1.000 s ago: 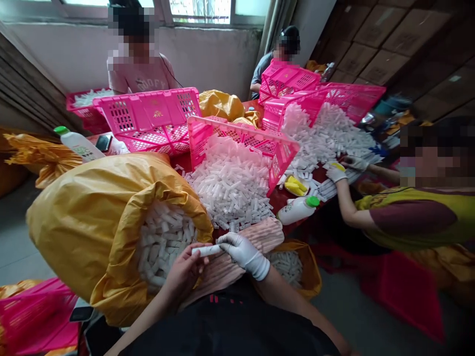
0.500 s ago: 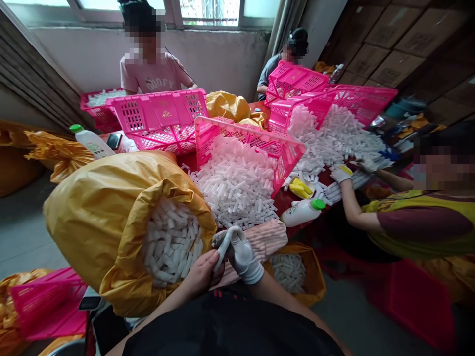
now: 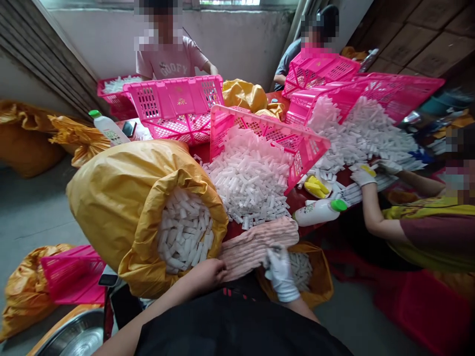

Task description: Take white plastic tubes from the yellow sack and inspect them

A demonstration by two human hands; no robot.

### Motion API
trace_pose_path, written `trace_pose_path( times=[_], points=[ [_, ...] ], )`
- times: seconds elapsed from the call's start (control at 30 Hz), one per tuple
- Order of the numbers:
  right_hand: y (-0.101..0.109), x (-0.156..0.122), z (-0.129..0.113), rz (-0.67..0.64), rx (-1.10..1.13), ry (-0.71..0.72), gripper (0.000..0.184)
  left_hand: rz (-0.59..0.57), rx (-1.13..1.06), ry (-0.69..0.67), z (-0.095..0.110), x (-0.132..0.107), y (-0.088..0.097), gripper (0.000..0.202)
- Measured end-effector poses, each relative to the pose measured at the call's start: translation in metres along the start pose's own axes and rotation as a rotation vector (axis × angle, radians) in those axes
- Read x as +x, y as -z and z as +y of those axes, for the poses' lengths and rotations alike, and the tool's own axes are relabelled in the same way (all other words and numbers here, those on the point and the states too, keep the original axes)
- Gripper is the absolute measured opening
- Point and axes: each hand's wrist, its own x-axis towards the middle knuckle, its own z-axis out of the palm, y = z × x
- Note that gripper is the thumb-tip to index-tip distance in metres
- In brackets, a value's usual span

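A ribbed pink towel (image 3: 256, 244) lies along the near table edge. My bare left hand (image 3: 210, 273) is closed at the towel's left end, fingers curled against its edge. In a white glove, my right hand (image 3: 281, 274) bends its fingers over the towel's lower right edge and looks closed on it; the fingertips are slightly blurred. Beside my left hand, a big yellow sack (image 3: 122, 198) gapes with small white tube-like pieces (image 3: 185, 235) inside. A large heap of similar white pieces (image 3: 252, 183) lies just beyond the towel.
A tilted pink basket (image 3: 308, 148) backs the heap. A white bottle with a green cap (image 3: 317, 212) and a dish of yellow pieces (image 3: 317, 187) stand right. Below my right hand is another yellow sack (image 3: 322, 277). A co-worker's gloved hands (image 3: 363, 175) work at far right; two people sit opposite.
My hands have parted: the left moved down to the towel's left end, the right rightward onto its lower edge. The white fabric pinched between them before is no longer there. The view has shifted.
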Motion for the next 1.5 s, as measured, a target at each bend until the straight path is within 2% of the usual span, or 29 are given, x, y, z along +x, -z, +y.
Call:
trace_pose_path(
  times=[0.03,0.07,0.13,0.17,0.2,0.23,0.27,0.3,0.33,0.43,0.5,0.57,0.63,0.7,0.8,0.9,0.97,1.03,1.1,1.17,1.23,1.27,1.37,1.43,1.5],
  points=[
    [0.029,0.011,0.012,0.133,-0.14,0.009,0.031,0.031,0.118,0.075,-0.013,-0.002,0.0,0.021],
    [0.057,0.022,0.022,0.211,-0.306,0.031,0.035,0.076,0.203,0.151,-0.025,-0.003,-0.001,0.025],
    [0.102,0.041,0.035,0.296,-0.725,0.04,0.036,0.151,0.304,0.266,-0.044,-0.003,-0.002,0.036],
    [0.112,0.047,0.038,0.3,-0.896,0.046,0.033,0.157,0.327,0.293,-0.05,-0.001,-0.003,0.04],
    [0.113,0.052,0.038,0.26,-1.033,0.063,0.03,0.146,0.336,0.301,-0.055,0.001,-0.004,0.041],
    [0.104,0.055,0.037,0.18,-1.122,0.092,0.029,0.13,0.339,0.3,-0.057,0.005,-0.006,0.04],
    [0.086,0.056,0.035,0.063,-1.161,0.135,0.031,0.117,0.344,0.299,-0.057,0.009,-0.008,0.038],
    [0.06,0.057,0.034,-0.095,-1.178,0.186,0.035,0.11,0.353,0.3,-0.058,0.013,-0.01,0.035],
    [0.03,0.058,0.033,-0.194,-1.16,0.222,0.036,0.115,0.365,0.3,-0.057,0.016,-0.013,0.033],
    [-0.066,0.065,0.035,-0.39,-1.126,0.267,0.03,0.18,0.368,0.309,-0.061,0.022,-0.018,0.029],
    [-0.113,0.074,0.039,-0.461,-1.14,0.244,0.028,0.265,0.276,0.291,-0.066,0.022,-0.02,0.029],
    [-0.141,0.084,0.044,-0.506,-1.164,0.199,0.027,0.366,0.116,0.243,-0.07,0.019,-0.018,0.033],
    [-0.151,0.093,0.046,-0.533,-1.179,0.16,0.026,0.44,-0.065,0.194,-0.071,0.013,-0.015,0.042],
    [-0.147,0.099,0.046,-0.55,-1.174,0.16,0.027,0.475,-0.228,0.173,-0.068,0.006,-0.011,0.051],
    [-0.126,0.103,0.04,-0.575,-1.121,0.226,0.029,0.473,-0.384,0.167,-0.061,0.0,-0.005,0.059],
    [-0.101,0.101,0.028,-0.596,-1.038,0.317,0.025,0.472,-0.424,0.185,-0.051,0.0,0.0,0.055],
    [-0.086,0.094,0.018,-0.577,-0.838,0.342,0.023,0.475,-0.421,0.184,-0.042,0.002,0.004,0.051],
    [-0.074,0.082,0.006,-0.553,-0.467,0.245,0.026,0.46,-0.426,0.15,-0.031,0.004,0.008,0.049],
    [-0.063,0.067,-0.009,-0.567,-0.08,0.069,0.033,0.424,-0.449,0.084,-0.018,0.005,0.013,0.048],
    [-0.056,0.052,-0.027,-0.639,0.076,-0.055,0.037,0.374,-0.466,-0.004,-0.006,0.006,0.017,0.046],
    [-0.05,0.039,-0.047,-0.704,-0.012,-0.051,0.033,0.327,-0.468,-0.088,0.004,0.006,0.02,0.043],
    [-0.049,0.035,-0.057,-0.724,-0.109,0.008,0.029,0.301,-0.466,-0.12,0.009,0.005,0.022,0.042],
    [-0.048,0.025,-0.084,-0.779,-0.363,0.332,0.02,0.216,-0.456,-0.177,0.02,0.002,0.025,0.042],
    [-0.052,0.02,-0.094,-0.806,-0.374,0.486,0.018,0.19,-0.48,-0.198,0.027,-0.001,0.026,0.043],
    [-0.058,0.016,-0.098,-0.738,-0.218,0.456,0.021,0.171,-0.579,-0.196,0.034,-0.003,0.025,0.045]
  ],
)
